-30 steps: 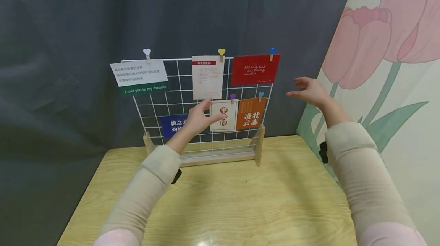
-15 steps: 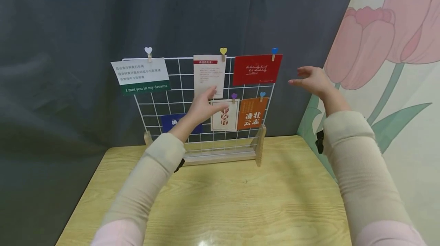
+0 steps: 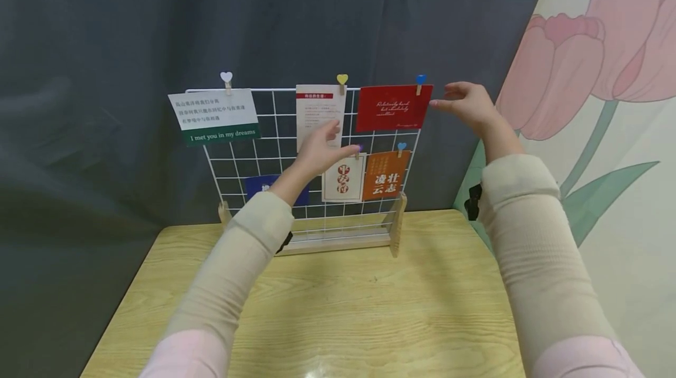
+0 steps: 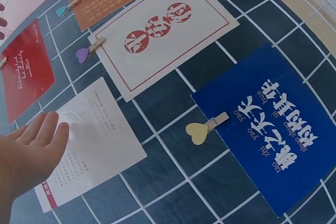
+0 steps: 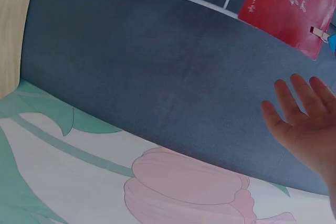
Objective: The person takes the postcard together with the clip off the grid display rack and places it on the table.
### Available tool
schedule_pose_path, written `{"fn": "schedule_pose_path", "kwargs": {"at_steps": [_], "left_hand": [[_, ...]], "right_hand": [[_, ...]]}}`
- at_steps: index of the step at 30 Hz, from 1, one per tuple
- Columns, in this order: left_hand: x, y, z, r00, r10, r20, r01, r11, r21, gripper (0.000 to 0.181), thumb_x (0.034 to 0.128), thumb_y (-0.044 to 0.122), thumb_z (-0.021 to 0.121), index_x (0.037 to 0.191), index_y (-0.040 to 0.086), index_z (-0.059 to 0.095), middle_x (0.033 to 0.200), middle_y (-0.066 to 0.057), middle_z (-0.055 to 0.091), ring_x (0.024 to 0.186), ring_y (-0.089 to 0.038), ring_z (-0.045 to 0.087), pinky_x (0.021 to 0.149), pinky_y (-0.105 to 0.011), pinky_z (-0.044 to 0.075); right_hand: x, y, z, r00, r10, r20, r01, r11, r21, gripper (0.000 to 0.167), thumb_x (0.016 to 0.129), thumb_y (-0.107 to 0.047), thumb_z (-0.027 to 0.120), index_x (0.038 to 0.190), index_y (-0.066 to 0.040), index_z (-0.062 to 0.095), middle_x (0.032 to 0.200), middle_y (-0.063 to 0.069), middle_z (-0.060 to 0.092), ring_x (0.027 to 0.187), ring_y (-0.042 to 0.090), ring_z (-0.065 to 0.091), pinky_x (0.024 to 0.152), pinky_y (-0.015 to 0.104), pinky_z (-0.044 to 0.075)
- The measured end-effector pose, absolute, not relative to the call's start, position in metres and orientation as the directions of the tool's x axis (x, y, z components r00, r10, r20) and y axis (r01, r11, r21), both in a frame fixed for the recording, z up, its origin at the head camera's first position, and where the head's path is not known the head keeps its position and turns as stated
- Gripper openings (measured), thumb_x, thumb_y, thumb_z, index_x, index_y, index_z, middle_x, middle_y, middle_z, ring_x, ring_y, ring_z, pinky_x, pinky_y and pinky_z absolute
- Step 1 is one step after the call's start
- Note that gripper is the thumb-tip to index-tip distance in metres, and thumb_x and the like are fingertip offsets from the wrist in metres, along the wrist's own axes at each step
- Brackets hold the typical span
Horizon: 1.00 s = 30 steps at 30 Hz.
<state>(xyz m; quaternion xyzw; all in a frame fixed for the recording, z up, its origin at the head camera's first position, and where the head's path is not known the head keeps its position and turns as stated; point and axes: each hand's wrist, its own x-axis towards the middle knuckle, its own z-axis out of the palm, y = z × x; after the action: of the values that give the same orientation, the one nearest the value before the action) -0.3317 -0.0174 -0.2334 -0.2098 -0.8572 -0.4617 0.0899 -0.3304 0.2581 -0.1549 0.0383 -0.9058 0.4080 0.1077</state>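
A white wire grid (image 3: 276,158) carries several clipped cards. My left hand (image 3: 318,152), fingers relaxed and holding nothing, is in front of the white card with a red strip (image 3: 311,109); the left wrist view shows it beside that card (image 4: 100,140). Its thumb overlaps the purple heart clip of the white card with red characters (image 3: 343,190); contact cannot be told. My right hand (image 3: 470,107), empty with fingers spread, is just right of the red card (image 3: 393,109), which a blue heart clip (image 3: 421,80) holds. In the right wrist view the hand (image 5: 310,124) is apart from the red card (image 5: 291,9).
A white and green card (image 3: 216,117) hangs at the grid's upper left, a blue card (image 4: 268,129) and an orange card (image 3: 386,175) lower down. Wooden feet (image 3: 397,228) stand on the table (image 3: 369,307). Behind are a dark curtain (image 3: 296,14) and a tulip-painted wall (image 3: 570,78).
My right hand has moved left and up, closer to the red card. My left hand has moved right and up, from near the blue card to the middle cards.
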Motion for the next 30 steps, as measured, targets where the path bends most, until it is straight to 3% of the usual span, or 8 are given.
{"fn": "schedule_pose_path", "kwargs": {"at_steps": [9, 22, 30], "left_hand": [[-0.341, -0.011, -0.230, -0.904, 0.264, 0.335, 0.421, 0.432, 0.797, 0.074, 0.0741, 0.035, 0.066, 0.133, 0.008, 0.031, 0.126, -0.007, 0.044, 0.111, -0.019, 0.043, 0.088, -0.026, 0.038], [-0.339, 0.003, -0.222, -0.929, 0.213, 0.302, 0.360, 0.339, 0.869, 0.073, 0.0751, 0.035, 0.065, 0.133, 0.008, 0.031, 0.129, -0.007, 0.041, 0.113, -0.020, 0.041, 0.088, -0.028, 0.038], [-0.341, 0.009, -0.221, -0.944, 0.168, 0.283, 0.322, 0.290, 0.901, 0.072, 0.0745, 0.035, 0.066, 0.132, 0.008, 0.033, 0.129, -0.006, 0.040, 0.114, -0.018, 0.040, 0.088, -0.028, 0.038]], "right_hand": [[-0.339, 0.250, -0.151, -0.976, 0.044, 0.211, -0.147, 0.582, -0.800, 0.070, 0.080, -0.041, 0.055, 0.136, -0.011, 0.025, 0.136, 0.012, 0.028, 0.121, 0.028, 0.025, 0.097, 0.042, 0.026], [-0.353, 0.242, -0.154, -0.964, 0.185, 0.193, -0.158, 0.189, -0.969, 0.063, 0.076, -0.034, 0.063, 0.131, -0.016, 0.038, 0.132, 0.002, 0.035, 0.120, 0.017, 0.028, 0.101, 0.036, 0.017], [-0.362, 0.233, -0.155, -0.964, 0.187, 0.188, -0.167, 0.125, -0.978, 0.059, 0.077, -0.031, 0.062, 0.129, -0.014, 0.040, 0.128, 0.003, 0.040, 0.117, 0.016, 0.030, 0.101, 0.036, 0.018]]}}
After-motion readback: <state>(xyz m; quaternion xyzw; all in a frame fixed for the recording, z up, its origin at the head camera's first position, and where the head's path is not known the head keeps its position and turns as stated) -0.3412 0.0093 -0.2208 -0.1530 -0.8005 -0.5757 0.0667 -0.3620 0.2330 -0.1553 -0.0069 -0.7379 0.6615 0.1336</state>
